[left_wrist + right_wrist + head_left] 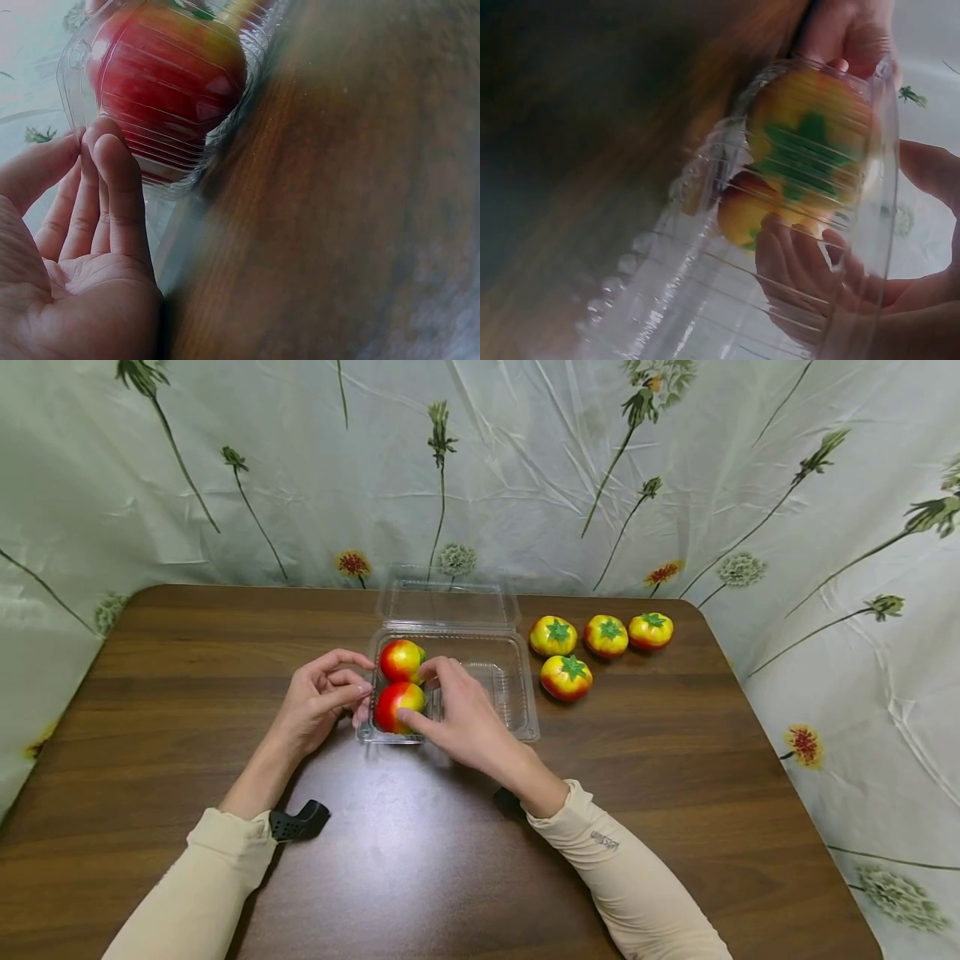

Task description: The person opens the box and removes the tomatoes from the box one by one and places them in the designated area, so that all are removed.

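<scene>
Okay, my left hand pinches the clear container by its left rim, thumb outside; my right hand is in it, thumb and fingers spread apart about the front fruit. Can't tell how hard they press, if at all. Front fruit and back fruit sit in a column along the container's left wall, both on their sides, leafy ends turned right.

Doing it well, I'd say: light left pinch, since thin plastic probably flexes; nudge by the fruit's sides, snug to the wall; then open the right fingers wide before lifting, or knuckles may drag the back fruit along.

Around: lid swung open behind, near the curtain, not in my hands' way. Four loose fruit on the table, right of the container, leaves up, close enough that a wide right elbow or wrist swing could bump them. Main obstruction: my own right hand, hiding part of the container's middle
</scene>
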Demonstrator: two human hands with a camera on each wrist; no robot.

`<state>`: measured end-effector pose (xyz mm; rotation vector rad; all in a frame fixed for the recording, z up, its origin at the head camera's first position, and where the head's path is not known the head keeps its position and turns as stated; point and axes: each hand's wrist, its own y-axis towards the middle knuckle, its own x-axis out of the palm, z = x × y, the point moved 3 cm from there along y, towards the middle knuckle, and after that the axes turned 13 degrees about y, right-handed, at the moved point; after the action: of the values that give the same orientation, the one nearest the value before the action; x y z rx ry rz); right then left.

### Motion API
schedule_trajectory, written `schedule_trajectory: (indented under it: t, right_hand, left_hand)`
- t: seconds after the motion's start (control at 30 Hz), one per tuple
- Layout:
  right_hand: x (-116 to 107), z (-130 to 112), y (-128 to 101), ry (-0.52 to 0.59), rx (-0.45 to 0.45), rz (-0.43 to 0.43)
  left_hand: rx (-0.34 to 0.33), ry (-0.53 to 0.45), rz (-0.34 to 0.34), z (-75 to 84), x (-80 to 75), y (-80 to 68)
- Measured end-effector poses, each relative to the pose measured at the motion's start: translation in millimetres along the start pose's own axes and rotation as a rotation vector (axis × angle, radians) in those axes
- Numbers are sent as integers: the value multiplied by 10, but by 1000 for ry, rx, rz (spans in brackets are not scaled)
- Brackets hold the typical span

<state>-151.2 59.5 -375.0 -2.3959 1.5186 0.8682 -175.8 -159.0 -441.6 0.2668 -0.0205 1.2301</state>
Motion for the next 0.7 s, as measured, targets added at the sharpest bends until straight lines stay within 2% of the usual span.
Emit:
schedule_trajectory:
  t: [0.27, 0.7]
  right_hand:
    - [75, 79, -5, 29, 51, -50]
    - [110, 107, -7, 63, 65, -84]
  left_hand:
    - [-1, 0, -4, -17, -4, 0]
    - [-14, 10, 0, -7, -7, -2]
